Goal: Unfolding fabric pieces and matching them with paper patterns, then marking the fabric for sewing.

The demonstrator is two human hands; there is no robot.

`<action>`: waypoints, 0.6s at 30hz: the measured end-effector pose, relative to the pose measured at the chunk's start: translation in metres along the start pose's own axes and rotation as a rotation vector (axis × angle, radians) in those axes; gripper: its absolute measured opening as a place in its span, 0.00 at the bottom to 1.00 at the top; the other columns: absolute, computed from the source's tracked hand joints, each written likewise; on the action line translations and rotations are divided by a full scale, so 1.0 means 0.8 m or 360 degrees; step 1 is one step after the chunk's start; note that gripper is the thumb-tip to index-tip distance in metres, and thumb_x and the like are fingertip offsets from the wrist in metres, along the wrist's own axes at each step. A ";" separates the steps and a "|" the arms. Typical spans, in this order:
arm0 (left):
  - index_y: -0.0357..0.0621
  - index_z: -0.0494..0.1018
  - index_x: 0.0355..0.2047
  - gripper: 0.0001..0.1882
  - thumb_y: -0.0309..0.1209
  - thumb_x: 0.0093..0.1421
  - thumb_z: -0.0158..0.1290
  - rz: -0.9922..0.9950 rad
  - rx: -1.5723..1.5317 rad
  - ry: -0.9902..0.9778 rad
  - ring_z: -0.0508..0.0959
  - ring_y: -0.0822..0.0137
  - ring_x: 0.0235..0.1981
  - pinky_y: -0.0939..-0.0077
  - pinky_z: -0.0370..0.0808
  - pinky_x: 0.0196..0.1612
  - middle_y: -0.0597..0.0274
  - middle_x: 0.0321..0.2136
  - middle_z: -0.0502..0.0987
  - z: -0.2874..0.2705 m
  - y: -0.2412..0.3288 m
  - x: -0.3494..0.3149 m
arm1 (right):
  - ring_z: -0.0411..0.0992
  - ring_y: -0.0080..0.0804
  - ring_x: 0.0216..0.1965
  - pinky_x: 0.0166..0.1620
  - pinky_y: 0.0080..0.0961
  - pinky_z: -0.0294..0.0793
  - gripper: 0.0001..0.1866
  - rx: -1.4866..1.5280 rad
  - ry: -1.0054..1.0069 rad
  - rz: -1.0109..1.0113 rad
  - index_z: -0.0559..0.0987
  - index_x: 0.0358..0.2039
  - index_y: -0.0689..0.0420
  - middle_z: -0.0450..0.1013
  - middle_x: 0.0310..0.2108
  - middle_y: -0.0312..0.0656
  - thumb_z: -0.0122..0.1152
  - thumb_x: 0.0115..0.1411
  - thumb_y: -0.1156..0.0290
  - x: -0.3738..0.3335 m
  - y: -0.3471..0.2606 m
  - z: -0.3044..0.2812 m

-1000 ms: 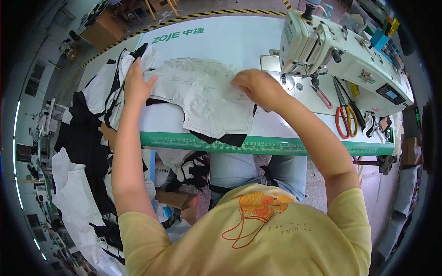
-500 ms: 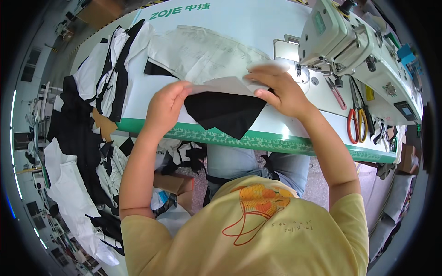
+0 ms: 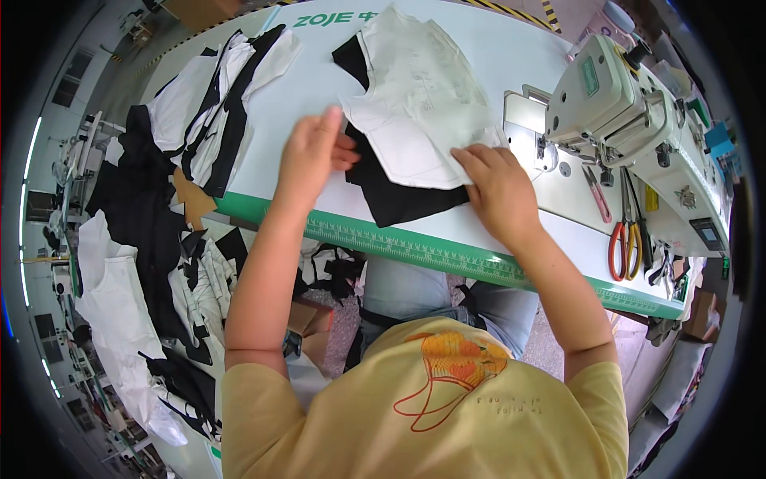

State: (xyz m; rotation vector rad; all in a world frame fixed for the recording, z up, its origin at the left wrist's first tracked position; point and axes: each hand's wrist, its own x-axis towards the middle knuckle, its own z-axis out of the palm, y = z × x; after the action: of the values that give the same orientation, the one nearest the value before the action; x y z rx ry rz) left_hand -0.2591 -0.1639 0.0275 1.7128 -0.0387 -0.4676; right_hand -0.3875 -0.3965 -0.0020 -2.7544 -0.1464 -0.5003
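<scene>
A white cloth panel (image 3: pixel 415 132) with faint pencil-like lines lies on the sewing table, over a black cloth piece (image 3: pixel 399 204) that shows along its lower and left edges. My left hand (image 3: pixel 313 156) is just left of the panel, thumb raised and fingers loosely bent, with nothing visible in it. At the panel's lower right edge, my right hand (image 3: pixel 499 188) has its fingertips on top of the cloth, gripping the edge. Its thumb is mostly hidden.
A sewing machine (image 3: pixel 614 104) stands at the right. Pink-handled snips (image 3: pixel 598 199) and red-and-yellow-handled scissors (image 3: pixel 626 239) lie beside it. White and black garment pieces (image 3: pixel 219 104) are heaped at the left, with more cloth (image 3: pixel 120 303) below. A green ruler strip (image 3: pixel 383 239) edges the table.
The white panel has turned and lies flatter, its top now farther away and its folded near edge laid down. My left hand has come off it; my right hand has settled on its right edge.
</scene>
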 end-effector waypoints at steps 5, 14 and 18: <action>0.31 0.66 0.50 0.29 0.38 0.54 0.59 0.0006 -0.0294 -0.0264 0.76 0.65 0.41 0.71 0.72 0.47 0.53 0.42 0.75 0.012 -0.026 0.019 | 0.69 0.37 0.42 0.40 0.32 0.70 0.24 -0.0189 0.0085 -0.0115 0.75 0.44 0.53 0.71 0.41 0.39 0.61 0.42 0.77 -0.013 -0.013 0.012; 0.31 0.68 0.45 0.14 0.22 0.58 0.48 -0.0070 -0.1479 -0.0309 0.77 0.63 0.36 0.72 0.77 0.35 0.51 0.39 0.75 -0.050 0.021 0.059 | 0.74 0.34 0.39 0.41 0.27 0.74 0.13 0.0741 0.1057 0.0119 0.76 0.40 0.58 0.74 0.39 0.42 0.58 0.53 0.82 0.037 0.000 -0.048; 0.26 0.66 0.45 0.16 0.27 0.62 0.44 0.0044 -0.2548 -0.0862 0.75 0.62 0.35 0.73 0.77 0.28 0.48 0.42 0.71 -0.048 0.053 0.054 | 0.73 0.32 0.43 0.44 0.25 0.74 0.12 0.0923 0.0758 0.0395 0.74 0.44 0.58 0.72 0.42 0.43 0.55 0.58 0.79 0.051 0.014 -0.035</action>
State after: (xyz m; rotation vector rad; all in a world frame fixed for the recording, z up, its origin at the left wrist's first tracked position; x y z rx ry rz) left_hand -0.1975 -0.1484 0.0599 0.0006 -0.0547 -0.6495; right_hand -0.3568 -0.4152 0.0335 -1.9960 0.1446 -0.8659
